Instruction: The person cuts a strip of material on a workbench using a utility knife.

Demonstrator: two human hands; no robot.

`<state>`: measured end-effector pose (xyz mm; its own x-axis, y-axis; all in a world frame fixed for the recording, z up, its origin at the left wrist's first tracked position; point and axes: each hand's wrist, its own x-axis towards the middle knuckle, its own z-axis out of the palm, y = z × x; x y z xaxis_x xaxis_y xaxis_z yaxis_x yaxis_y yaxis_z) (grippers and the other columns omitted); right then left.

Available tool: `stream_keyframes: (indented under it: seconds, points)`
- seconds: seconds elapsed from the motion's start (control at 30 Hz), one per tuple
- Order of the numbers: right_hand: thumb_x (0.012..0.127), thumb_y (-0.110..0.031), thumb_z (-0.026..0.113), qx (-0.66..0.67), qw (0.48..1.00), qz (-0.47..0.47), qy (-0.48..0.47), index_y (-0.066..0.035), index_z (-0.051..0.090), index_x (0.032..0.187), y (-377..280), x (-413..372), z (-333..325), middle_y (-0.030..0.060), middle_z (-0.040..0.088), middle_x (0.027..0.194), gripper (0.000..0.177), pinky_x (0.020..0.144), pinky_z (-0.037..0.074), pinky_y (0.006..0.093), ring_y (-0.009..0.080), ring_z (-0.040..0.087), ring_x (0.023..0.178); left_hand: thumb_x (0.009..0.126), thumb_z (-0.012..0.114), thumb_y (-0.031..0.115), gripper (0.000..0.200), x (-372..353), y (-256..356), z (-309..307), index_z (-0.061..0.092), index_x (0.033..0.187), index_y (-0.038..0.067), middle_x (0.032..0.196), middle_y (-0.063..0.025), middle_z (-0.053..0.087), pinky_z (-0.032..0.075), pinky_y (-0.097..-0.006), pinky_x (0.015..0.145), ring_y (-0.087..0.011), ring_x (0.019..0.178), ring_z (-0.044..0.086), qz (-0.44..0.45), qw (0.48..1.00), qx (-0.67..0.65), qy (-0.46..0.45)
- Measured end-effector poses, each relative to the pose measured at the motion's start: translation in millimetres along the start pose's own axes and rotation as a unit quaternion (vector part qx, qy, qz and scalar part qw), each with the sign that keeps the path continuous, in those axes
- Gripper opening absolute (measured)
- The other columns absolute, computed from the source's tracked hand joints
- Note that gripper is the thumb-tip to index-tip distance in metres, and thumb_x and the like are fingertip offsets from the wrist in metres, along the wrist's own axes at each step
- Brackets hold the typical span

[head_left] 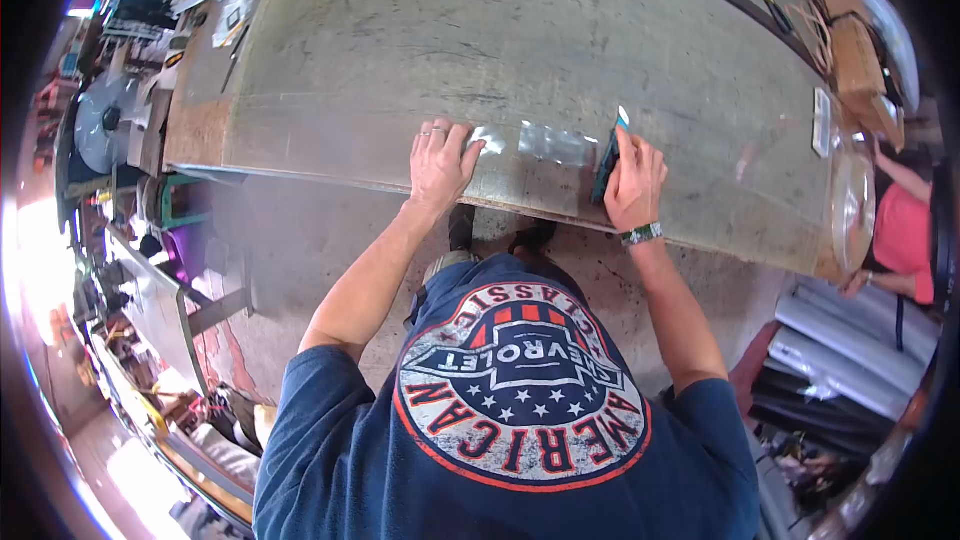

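Note:
A clear plastic sheet covers the worn table and reaches its front edge. My left hand rests on the sheet near that edge, fingers apart and holding nothing. Further right, my right hand is closed around a dark teal cutter, whose pale tip points away from me and touches or nearly touches the sheet. Bright reflections lie on the sheet between my two hands.
A co-worker in a pink top stands at the right end, by a clear plastic roll. Silver rolls lie below. Pliers and cardboard boxes are at the back right. Tools and papers lie at the table's left end.

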<state>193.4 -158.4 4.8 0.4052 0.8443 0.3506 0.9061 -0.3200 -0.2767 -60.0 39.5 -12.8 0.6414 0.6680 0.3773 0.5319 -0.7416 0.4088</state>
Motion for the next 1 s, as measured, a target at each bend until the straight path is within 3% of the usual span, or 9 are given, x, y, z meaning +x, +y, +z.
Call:
stream_keyframes:
  seconds: [0.23,0.3,0.4,0.5,0.57,0.6,0.7,0.8,1.0]
  points:
    - [0.089,-0.017,0.069,0.241,0.964,-0.089,-0.072,-0.004,0.061,0.131,-80.4,59.5,52.6,0.0176,0.063,0.122,0.045,0.097,0.044,0.0504,0.0392,0.057,0.111,0.087,0.076,0.009,0.019,8.6,-10.3,-12.6,0.07,0.105,0.005,0.085,-0.0114,0.066,0.052,-0.0397,0.074,-0.0286,0.079,0.064,-0.109,0.972,-0.201,-0.057]
    - [0.092,-0.024,0.073,0.27,0.955,-0.077,-0.09,-0.002,0.062,0.127,-98.4,69.3,66.0,0.0177,0.065,0.123,0.044,0.094,0.049,0.0466,0.0323,0.061,0.11,0.089,0.076,0.006,0.021,18.5,-7.1,-24.1,0.071,0.109,0.003,0.084,-0.0073,0.064,0.051,-0.0329,0.07,-0.0189,0.076,0.061,-0.165,0.948,-0.267,-0.057]
    - [0.095,-0.027,0.075,0.501,0.829,0.117,-0.218,0.0,0.065,0.121,-116.3,79.7,79.5,0.0131,0.07,0.114,0.039,0.085,0.054,0.0365,0.0195,0.065,0.1,0.091,0.075,0.006,0.021,37.1,-18.2,-28.6,0.07,0.111,0.001,0.085,-0.002,0.064,0.049,-0.0274,0.068,-0.0105,0.076,0.059,-0.195,0.915,-0.351,-0.052]
    - [0.098,-0.025,0.073,0.661,0.676,0.148,-0.291,0.001,0.067,0.115,-116.4,101.5,103.1,0.0065,0.073,0.1,0.032,0.076,0.054,0.0271,0.0096,0.065,0.088,0.094,0.073,0.004,0.022,60.0,-28.0,-39.2,0.068,0.114,0.0,0.088,0.0014,0.065,0.049,-0.0228,0.066,-0.0053,0.076,0.058,-0.222,0.876,-0.423,-0.064]
    - [0.099,-0.016,0.071,0.628,0.709,0.196,-0.253,0.0,0.07,0.105,-135.3,126.1,87.7,0.0014,0.072,0.089,0.018,0.073,0.054,0.0255,0.0079,0.065,0.079,0.094,0.073,0.004,0.025,79.1,-42.3,-36.6,0.066,0.118,0.0,0.09,0.0005,0.067,0.049,-0.0226,0.064,-0.0053,0.074,0.059,-0.233,0.852,-0.462,-0.074]
    - [0.099,-0.016,0.071,0.608,0.73,0.202,-0.236,0.0,0.07,0.104,-141.4,138.7,85.2,0.0016,0.072,0.089,0.017,0.073,0.054,0.0258,0.008,0.065,0.079,0.094,0.073,0.006,0.026,91.1,-43.4,-43.1,0.065,0.118,-0.001,0.087,-0.0021,0.068,0.049,-0.023,0.058,-0.0068,0.069,0.061,-0.282,0.781,-0.551,-0.085]
    - [0.097,-0.015,0.072,0.596,0.749,0.217,-0.19,-0.001,0.071,0.101,-143.7,182.9,87.1,0.0021,0.072,0.089,0.015,0.072,0.054,0.0267,0.0094,0.067,0.079,0.092,0.077,0.012,0.027,119.3,-96.9,-63.4,0.067,0.112,-0.004,0.082,-0.0059,0.068,0.048,-0.026,0.056,-0.0112,0.067,0.062,-0.342,0.699,-0.531,-0.334]
    - [0.095,-0.014,0.072,0.601,0.748,0.253,-0.125,-0.003,0.071,0.102,-122.4,227.8,97.8,0.003,0.073,0.087,0.013,0.071,0.055,0.028,0.0115,0.068,0.077,0.091,0.079,0.014,0.024,128.7,-153.7,-79.4,0.069,0.106,-0.003,0.079,-0.0065,0.067,0.047,-0.0258,0.054,-0.0126,0.064,0.062,-0.355,0.612,-0.585,-0.396]
    - [0.092,-0.012,0.074,0.522,0.775,0.356,0.002,-0.004,0.071,0.097,-5.9,289.4,70.4,0.003,0.069,0.076,0.009,0.06,0.049,0.0275,0.0127,0.062,0.065,0.087,0.081,0.01,0.014,182.0,-280.6,-145.2,0.071,0.093,0.001,0.076,-0.0039,0.068,0.047,-0.0261,0.053,-0.0121,0.063,0.063,-0.337,0.716,-0.395,-0.466]
